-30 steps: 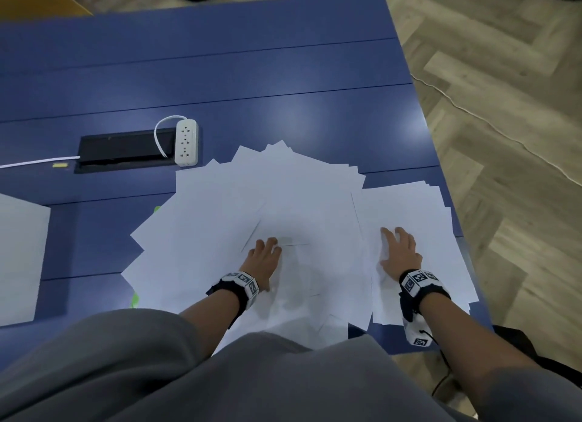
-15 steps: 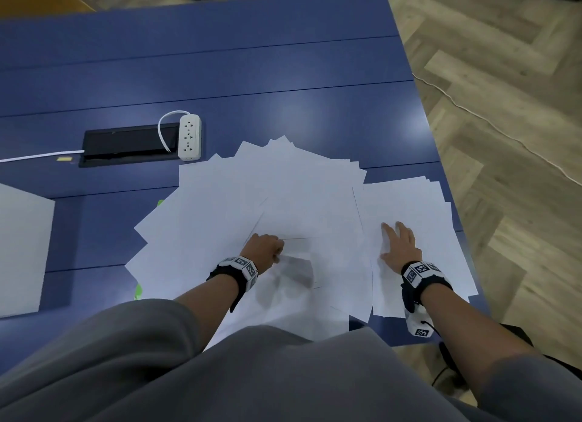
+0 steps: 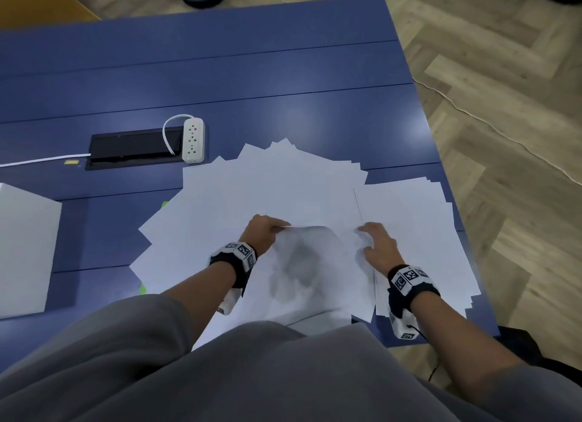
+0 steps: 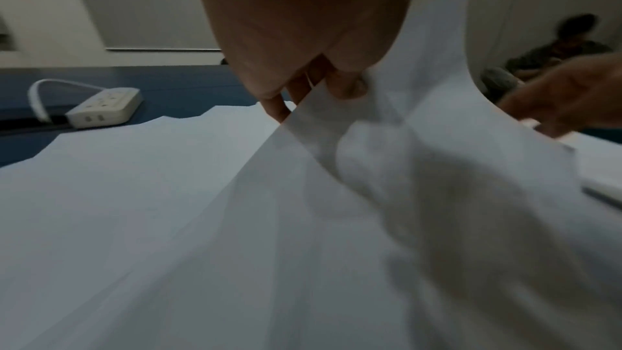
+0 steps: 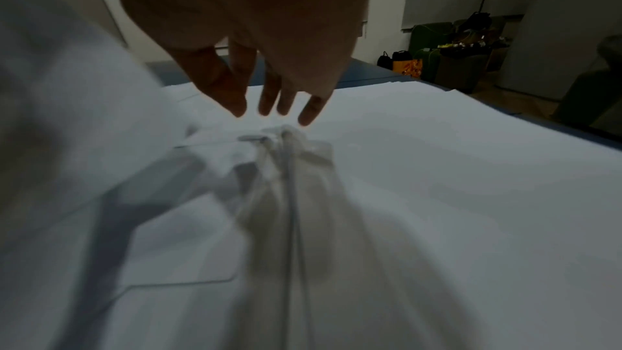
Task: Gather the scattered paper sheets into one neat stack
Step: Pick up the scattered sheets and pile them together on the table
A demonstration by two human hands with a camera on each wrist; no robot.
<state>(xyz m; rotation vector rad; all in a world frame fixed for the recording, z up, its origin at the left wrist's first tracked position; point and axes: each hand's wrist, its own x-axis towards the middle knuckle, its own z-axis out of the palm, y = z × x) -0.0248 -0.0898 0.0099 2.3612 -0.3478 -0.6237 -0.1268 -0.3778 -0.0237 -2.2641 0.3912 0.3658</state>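
Several white paper sheets (image 3: 277,188) lie fanned out over the near right part of the blue table (image 3: 220,75). A second overlapping bunch of sheets (image 3: 415,220) lies at the right edge. My left hand (image 3: 263,229) pinches the far edge of one sheet (image 3: 308,264) and lifts it so it curls up; the left wrist view shows thumb and fingers (image 4: 343,84) clamped on that sheet (image 4: 421,143). My right hand (image 3: 376,242) hovers just above the papers (image 5: 437,169) with its fingers (image 5: 269,100) spread and pointing down, holding nothing.
A white power strip (image 3: 193,141) with its cord lies beside a black cable slot (image 3: 135,147) at the back left. A white box (image 3: 25,251) stands at the left. The table's right edge drops to a wooden floor (image 3: 504,138).
My left hand went from lying flat on the papers to pinching one sheet and raising its edge. My right hand slid left toward the lifted sheet and came off the right bunch.
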